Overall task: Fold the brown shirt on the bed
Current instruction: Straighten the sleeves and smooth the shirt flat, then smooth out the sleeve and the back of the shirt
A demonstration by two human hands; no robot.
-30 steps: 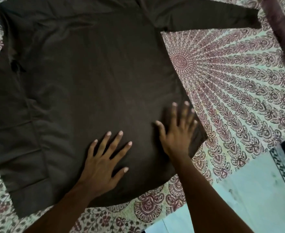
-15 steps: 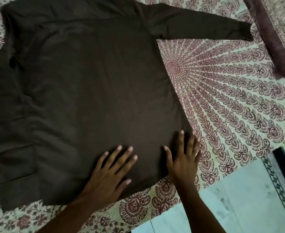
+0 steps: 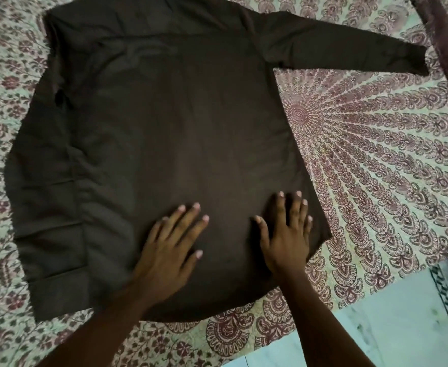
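Note:
The brown shirt (image 3: 180, 133) lies spread flat on the bed, back side up, hem toward me. One sleeve (image 3: 344, 49) stretches out to the upper right; the other is folded down along the left side (image 3: 48, 207). My left hand (image 3: 172, 242) rests palm down on the lower middle of the shirt, fingers spread. My right hand (image 3: 286, 234) lies flat beside it near the shirt's lower right corner. Neither hand grips the cloth.
A patterned maroon and cream bedsheet (image 3: 376, 160) covers the bed. A dark maroon pillow (image 3: 445, 41) lies at the upper right. The bed's near edge drops to a pale tiled floor (image 3: 376, 335) at the lower right.
Both hands have slid toward me along the shirt, from mid-body down to near the hem, staying flat on the cloth. The view has also shifted, showing more of the shirt's top.

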